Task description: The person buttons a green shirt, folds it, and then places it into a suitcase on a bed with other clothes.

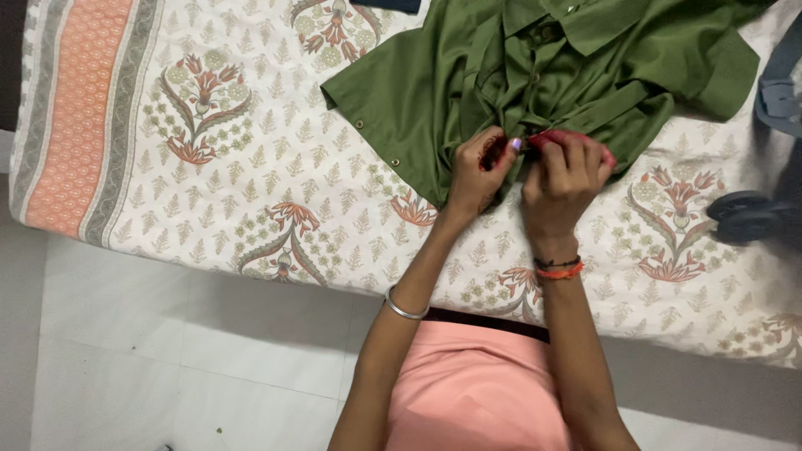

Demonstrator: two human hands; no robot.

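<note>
A person stands at the edge of a bed, seen from above, both bare hands working at one olive green shirt (501, 75) spread on a printed bedsheet (251, 167).

The left hand (478, 171) and the right hand (564, 179) meet knuckle to knuckle at the shirt's near edge. The left fingers (499, 150) are curled and pinch a fold of green cloth; one painted nail shows at the pinch. The right fingers (576, 150) are bent over the same spot, closed on the cloth, with something small and red beneath them; what it is cannot be told. Both hands are equally close to the fabric, touching it.

From the fingers, the shirt lies away from the person and spreads to both sides, more of it to the right. Its long axis runs roughly left to right across the bed. A straight front edge with two small metal snaps (378, 142) slants away to the left of the left fingers. The collar lies beyond the fingers, near the far edge of the view.

Counted: one shirt, two hands, two visible snaps. One silver bangle (405, 309) circles the left wrist; orange and dark thread bands (558, 268) circle the right. Well to the right of the right fingers lie a dark round object (746, 215) and a grey strap (781, 83). The person wears a peach garment (476, 388); pale floor tiles (167, 359) show below the bed.
</note>
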